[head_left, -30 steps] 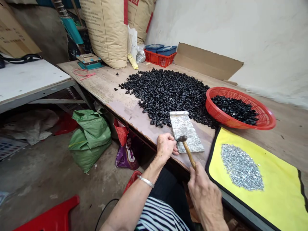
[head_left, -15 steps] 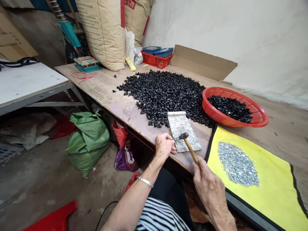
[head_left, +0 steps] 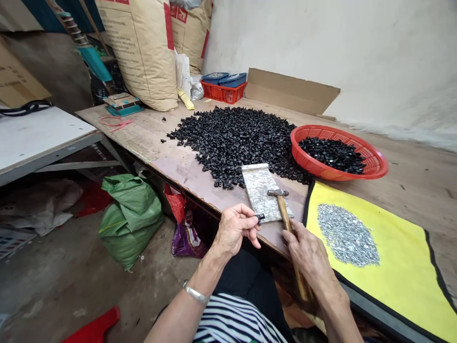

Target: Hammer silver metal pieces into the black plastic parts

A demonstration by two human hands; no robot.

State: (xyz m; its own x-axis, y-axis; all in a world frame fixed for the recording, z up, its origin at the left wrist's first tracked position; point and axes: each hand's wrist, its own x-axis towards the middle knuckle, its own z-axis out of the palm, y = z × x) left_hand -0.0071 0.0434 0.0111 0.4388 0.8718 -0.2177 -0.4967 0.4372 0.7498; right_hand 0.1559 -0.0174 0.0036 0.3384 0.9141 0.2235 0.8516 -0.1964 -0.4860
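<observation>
Your left hand [head_left: 233,231] pinches one black piece [head_left: 260,217] between thumb and fingers; your right hand [head_left: 309,252] closes its fingers around one hammer [head_left: 283,214]; one mottled plate [head_left: 257,190] lies at 12 o'clock

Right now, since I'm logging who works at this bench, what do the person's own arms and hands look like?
The left arm and right arm are bare, the left hand and right hand ungloved. A silver bangle sits on the left arm. The top has black and white stripes, above dark clothing.
</observation>
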